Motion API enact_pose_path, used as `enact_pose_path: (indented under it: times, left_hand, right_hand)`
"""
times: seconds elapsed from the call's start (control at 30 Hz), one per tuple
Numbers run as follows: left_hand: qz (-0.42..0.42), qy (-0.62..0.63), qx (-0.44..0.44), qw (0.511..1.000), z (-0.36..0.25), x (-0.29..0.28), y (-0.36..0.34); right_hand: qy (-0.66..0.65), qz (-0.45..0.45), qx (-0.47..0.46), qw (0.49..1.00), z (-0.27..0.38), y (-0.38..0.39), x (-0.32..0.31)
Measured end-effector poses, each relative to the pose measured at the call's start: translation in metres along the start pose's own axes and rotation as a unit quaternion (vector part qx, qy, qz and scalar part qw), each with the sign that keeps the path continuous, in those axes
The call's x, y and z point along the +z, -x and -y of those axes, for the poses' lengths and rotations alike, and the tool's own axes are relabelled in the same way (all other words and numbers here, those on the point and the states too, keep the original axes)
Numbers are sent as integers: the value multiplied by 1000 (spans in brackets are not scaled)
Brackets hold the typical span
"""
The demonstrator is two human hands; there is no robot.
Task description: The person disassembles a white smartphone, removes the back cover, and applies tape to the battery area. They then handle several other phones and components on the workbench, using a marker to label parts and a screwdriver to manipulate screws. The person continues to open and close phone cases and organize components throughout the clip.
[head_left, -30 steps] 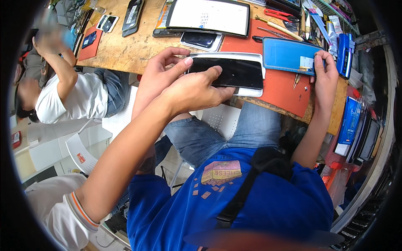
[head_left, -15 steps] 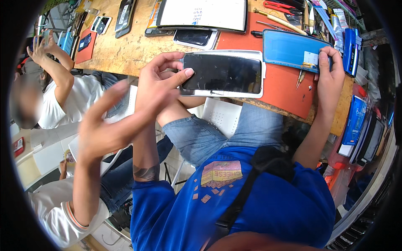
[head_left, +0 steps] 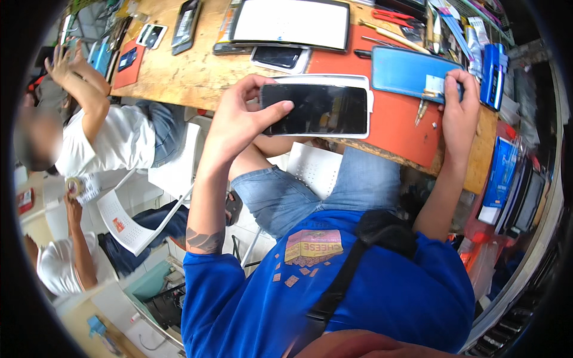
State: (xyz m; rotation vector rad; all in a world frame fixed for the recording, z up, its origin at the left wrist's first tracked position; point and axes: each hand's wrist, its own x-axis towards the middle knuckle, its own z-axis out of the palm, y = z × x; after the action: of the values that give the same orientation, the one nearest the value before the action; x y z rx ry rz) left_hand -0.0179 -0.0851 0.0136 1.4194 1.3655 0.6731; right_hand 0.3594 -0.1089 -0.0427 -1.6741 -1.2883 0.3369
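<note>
My left hand (head_left: 239,122) grips the left end of a phone with a black screen (head_left: 328,110), thumb lying on the glass and fingers at the edge. Beneath the screen a white tray-like frame (head_left: 362,79) shows along the far and right sides, at the front edge of the workbench. To the right, my right hand (head_left: 463,110) pinches the right end of a thin blue panel (head_left: 401,70), tilted above an orange mat (head_left: 412,134). The panel has a white label and a small gold-coloured part near my thumb.
A white board (head_left: 289,22) lies behind the phone, with another phone (head_left: 277,58) under its near edge. Tools and red pliers (head_left: 391,16) crowd the back right. More phones lie back left. Packages (head_left: 501,173) hang at the right edge. Other people sit at left beside a white chair (head_left: 134,224).
Another person's arm, which reached in from the left, has withdrawn. The blue panel has shifted slightly left with my right hand. My left hand keeps its hold on the phone.
</note>
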Motion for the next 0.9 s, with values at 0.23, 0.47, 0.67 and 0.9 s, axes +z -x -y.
enact_pose_path:
  times: [0.23,0.47,0.67,0.9]
  left_hand:
    - [-92,-99,74,988,-2,9,6]
    - [-56,-84,80,992,21,10,-11]
    - [-39,-132,130,982,17,5,-11]
    - [-34,-5,24,999,17,3,6]
  right_hand:
    - [21,0,-88,996,-51,-10,5]
    - [76,34,-125,989,-88,-29,8]
    - [80,42,-124,988,-58,-23,3]
    - [12,15,-89,996,-11,-4,5]
